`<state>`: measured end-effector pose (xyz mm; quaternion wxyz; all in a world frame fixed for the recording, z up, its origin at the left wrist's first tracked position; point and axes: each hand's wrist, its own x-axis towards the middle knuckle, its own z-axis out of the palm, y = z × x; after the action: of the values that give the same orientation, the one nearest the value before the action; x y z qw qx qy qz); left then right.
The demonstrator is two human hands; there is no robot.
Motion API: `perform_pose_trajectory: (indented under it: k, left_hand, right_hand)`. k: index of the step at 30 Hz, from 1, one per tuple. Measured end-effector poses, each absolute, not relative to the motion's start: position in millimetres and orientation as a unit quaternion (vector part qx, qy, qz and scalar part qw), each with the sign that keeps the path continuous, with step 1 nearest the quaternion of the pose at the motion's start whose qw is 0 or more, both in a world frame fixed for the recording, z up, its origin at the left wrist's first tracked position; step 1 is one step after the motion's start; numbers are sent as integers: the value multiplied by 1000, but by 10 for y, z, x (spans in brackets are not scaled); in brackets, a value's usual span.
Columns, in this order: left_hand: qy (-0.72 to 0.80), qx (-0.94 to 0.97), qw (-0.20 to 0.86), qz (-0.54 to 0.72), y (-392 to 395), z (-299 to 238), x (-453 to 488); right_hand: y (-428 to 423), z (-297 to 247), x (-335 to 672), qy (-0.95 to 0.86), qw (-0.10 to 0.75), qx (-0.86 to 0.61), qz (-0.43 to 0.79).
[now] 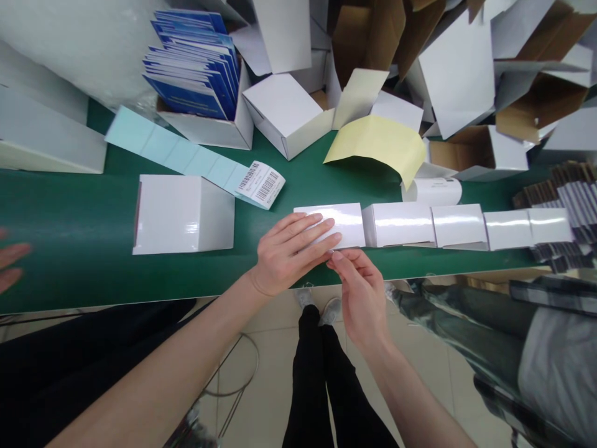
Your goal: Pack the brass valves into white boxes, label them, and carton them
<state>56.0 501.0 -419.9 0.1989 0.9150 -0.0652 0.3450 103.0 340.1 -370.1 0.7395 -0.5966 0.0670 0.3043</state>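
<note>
Under my left hand lies a small white box on the green table. That hand is flat on the box, its fingers stretched out to the right. My right hand is at the box's near edge, thumb and fingertips pinched together close to my left fingertips. Whatever the pinch holds, if anything, is too small to make out. To the right, more white boxes stand in a row. A larger white box sits to the left. Behind it runs a pale blue strip with white barcode labels at its end.
A white carton holds upright blue booklets. Yellow backing paper, a label roll and several open cartons crowd the back. Another person's hand shows at the far left; a seated person is at the right.
</note>
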Motion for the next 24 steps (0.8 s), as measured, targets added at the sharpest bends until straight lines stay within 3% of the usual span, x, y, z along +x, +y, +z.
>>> perform_pose_trajectory:
  k: [15,19,22,24]
  left_hand:
    - [-69,922,196,328,5050,-4220,549]
    - [-72,916,188,346,5033,-4202,563]
    - [-67,914,190,352,5024,-4202,570]
    - [-65,915,191,349,5024,-4203,571]
  right_hand:
    - [3309,-3672,1067,63,698,-625,345]
    - [3117,-3468,1190,-33,568,-744,352]
    - [3011,-3349,1370,-214,433,-857,180]
    - [2999,-3337,1540,-363,355,-858,74]
